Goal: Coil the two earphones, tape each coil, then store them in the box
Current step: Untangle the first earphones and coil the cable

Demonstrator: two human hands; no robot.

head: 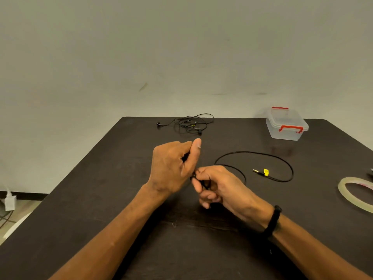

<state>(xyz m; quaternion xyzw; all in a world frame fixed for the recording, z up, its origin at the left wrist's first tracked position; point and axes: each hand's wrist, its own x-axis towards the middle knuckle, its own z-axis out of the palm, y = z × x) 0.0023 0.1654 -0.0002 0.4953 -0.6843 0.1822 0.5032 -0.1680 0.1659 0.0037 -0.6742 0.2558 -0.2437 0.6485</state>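
Dark wood is filling the lower view, a table (113,178) running back to a plain pale wall, and the work is happening at its middle. Both hands are meeting over the near earphone cable (262,153): the right hand (220,184) is pinching the black cord between thumb and curled fingers, while the left hand (173,162) is curling beside it with the thumb raised; whether its fingers are closing on cord is hidden from view. Most of that cable is lying loose to the right, looping out and ending at a plug with a yellow tag (266,171).

As I judge it, the slack is risking snagging or kinking as winding draws it in, and the tagged plug could be catching a loop. A loose pinch could be letting early turns spring open.

The second earphone (191,124) is sitting tangled at the far edge, the closed box (286,126) well apart at far right, the tape roll (353,196) near the right edge
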